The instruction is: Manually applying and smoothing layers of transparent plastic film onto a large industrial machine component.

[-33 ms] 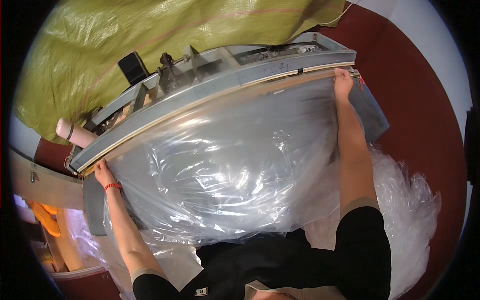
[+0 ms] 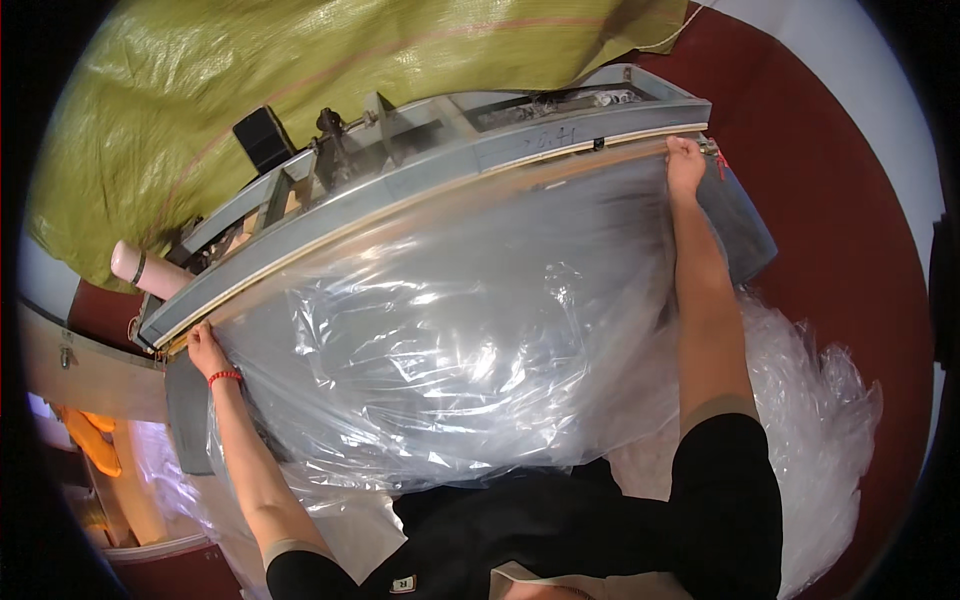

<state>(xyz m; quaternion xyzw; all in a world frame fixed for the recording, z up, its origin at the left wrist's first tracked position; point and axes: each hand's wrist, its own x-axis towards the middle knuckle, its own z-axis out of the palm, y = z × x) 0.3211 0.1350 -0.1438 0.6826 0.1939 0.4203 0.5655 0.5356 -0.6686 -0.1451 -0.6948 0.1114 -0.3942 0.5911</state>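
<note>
A wide sheet of clear plastic film [image 2: 430, 320] is stretched between my two hands, its far edge lying along a long grey metal frame [image 2: 400, 183]. My left hand [image 2: 207, 350], with a red bead bracelet at the wrist, pinches the film's left corner close to the frame's left end. At the right end my right hand [image 2: 685, 165] grips the other corner, fingers closed. The film hangs creased and shiny toward my body. A pale strip [image 2: 480, 172] runs along the near side of the frame, beside the film's edge.
Behind the frame hangs a yellow-green woven sheet [image 2: 400, 60]. A black box-shaped object [image 2: 263, 138] and a pink cylindrical bottle [image 2: 150, 268] rest by the frame. Crumpled clear film [image 2: 805, 430] piles at the right over the dark red floor [image 2: 830, 200]. Orange items [image 2: 95, 440] lie at the lower left.
</note>
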